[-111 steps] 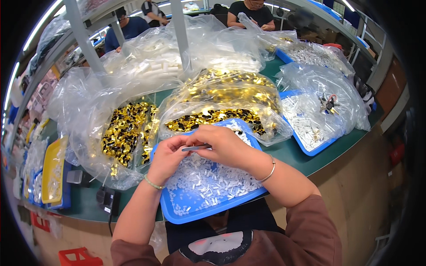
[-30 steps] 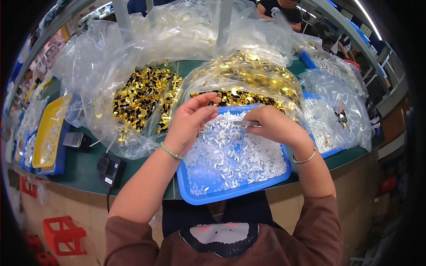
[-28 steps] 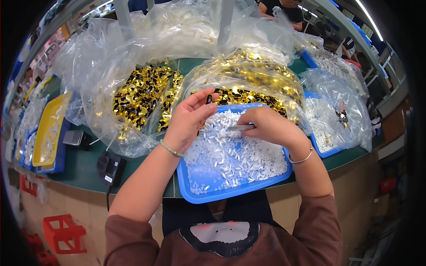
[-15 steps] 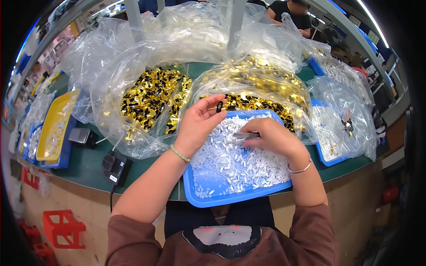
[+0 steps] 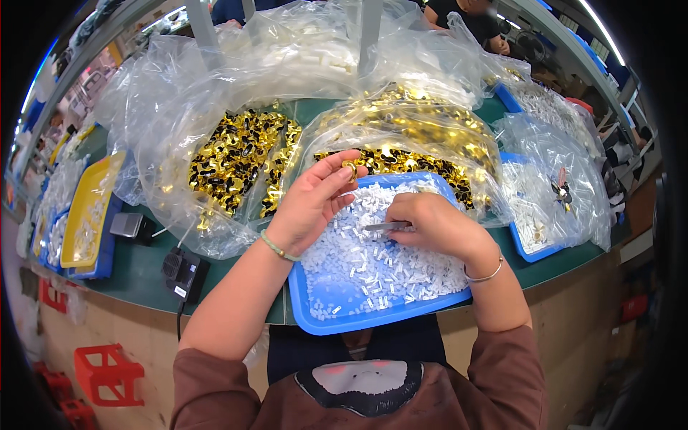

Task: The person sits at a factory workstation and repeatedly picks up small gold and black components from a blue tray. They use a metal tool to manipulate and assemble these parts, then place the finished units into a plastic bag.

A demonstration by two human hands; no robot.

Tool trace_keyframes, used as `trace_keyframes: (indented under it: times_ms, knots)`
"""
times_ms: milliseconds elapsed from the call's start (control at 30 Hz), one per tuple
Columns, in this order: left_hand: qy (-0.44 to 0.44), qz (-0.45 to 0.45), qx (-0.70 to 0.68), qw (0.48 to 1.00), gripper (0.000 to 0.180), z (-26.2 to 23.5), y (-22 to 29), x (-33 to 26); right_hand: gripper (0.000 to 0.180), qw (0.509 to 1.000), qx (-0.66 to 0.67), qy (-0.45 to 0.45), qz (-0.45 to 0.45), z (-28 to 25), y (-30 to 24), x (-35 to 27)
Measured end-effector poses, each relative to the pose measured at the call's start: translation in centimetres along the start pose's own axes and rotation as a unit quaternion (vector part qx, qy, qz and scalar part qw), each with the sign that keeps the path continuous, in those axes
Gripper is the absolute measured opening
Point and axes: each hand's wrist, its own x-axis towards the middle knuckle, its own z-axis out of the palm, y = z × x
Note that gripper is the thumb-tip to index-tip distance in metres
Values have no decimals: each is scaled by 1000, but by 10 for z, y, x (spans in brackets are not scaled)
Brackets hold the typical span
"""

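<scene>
My left hand (image 5: 309, 203) pinches a small shiny gold part (image 5: 350, 168) between thumb and fingertips, above the back left rim of a blue tray (image 5: 308, 315). My right hand (image 5: 436, 223) is closed on metal tweezers (image 5: 387, 226), whose tips point left over the tray. Many small white rectangular pieces (image 5: 412, 276) fill the tray, lying thinner at its front left. Beyond the tray, a clear bag holds more gold and black parts (image 5: 423, 163). Another open bag of gold and black parts (image 5: 233, 161) lies to the left of my left hand.
A yellow tray (image 5: 82, 233) on blue bins and a black device (image 5: 184, 276) sit at the left. At the right stands a blue bin (image 5: 534, 251) with white parts and a plastic bag (image 5: 573, 186). Metal posts rise behind. A red stool (image 5: 107, 373) is on the floor.
The part in my left hand has turned from its black face to its gold side. My right hand and the tweezers have shifted slightly left and down.
</scene>
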Motion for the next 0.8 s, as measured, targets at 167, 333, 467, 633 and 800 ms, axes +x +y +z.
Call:
trace_keyframes:
  times_ms: [167, 333, 467, 633, 800]
  knots:
    - [2, -3, 4, 1000, 37, 3, 0, 0, 20, 998, -3, -38, 40, 0, 3, -5]
    - [-5, 14, 33, 999, 36, 3, -3, 1, 19, 997, 39, -54, 26, 4, 4, -1]
    - [-17, 22, 22, 999, 35, 3, -2, 0, 17, 996, 81, -7, 31, -4, 2, 2]
    - [-32, 14, 16, 999, 36, 3, -1, -1, 14, 993, 105, 48, 8, -4, 7, 3]
    - [-55, 0, 11, 998, 33, 3, 0, -3, 13, 947, 244, 179, 106, -7, -2, 7]
